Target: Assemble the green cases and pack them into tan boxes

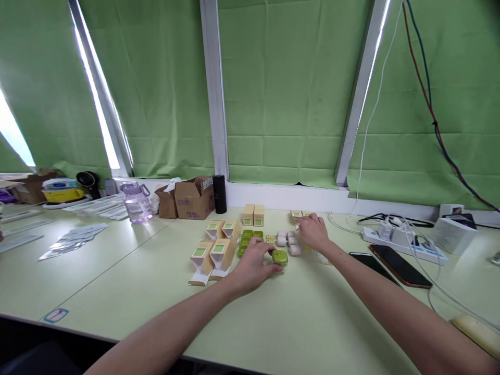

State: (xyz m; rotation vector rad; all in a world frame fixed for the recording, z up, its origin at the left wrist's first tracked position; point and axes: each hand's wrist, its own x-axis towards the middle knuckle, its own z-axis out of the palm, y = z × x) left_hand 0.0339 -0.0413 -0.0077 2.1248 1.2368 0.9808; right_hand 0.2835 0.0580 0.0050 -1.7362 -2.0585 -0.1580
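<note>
My left hand (pixel 258 263) is closed on a small glossy green case (pixel 279 257), pinched between thumb and fingers just above the table. Behind it stand several similar green cases (pixel 245 240) in a tight group. My right hand (pixel 313 232) reaches over the table beside several pale pink cases (pixel 281 239), its fingers stretched to the left and partly bent; I see nothing held in them. Small yellow pieces (pixel 270 239) lie between the green and pink groups. Small cardboard boxes (pixel 296 214) sit just behind my right hand, and clear plastic (pixel 324 259) lies under its wrist.
Several small boxes with open flaps (pixel 222 253) stand left of my left hand; two more boxes (pixel 253 214) stand behind. Two phones (pixel 400 265), a power strip (pixel 406 245) and cables are at right. A purple water jug (pixel 136 202), cardboard carton (pixel 194 198) and black cylinder (pixel 219 194) stand at back left.
</note>
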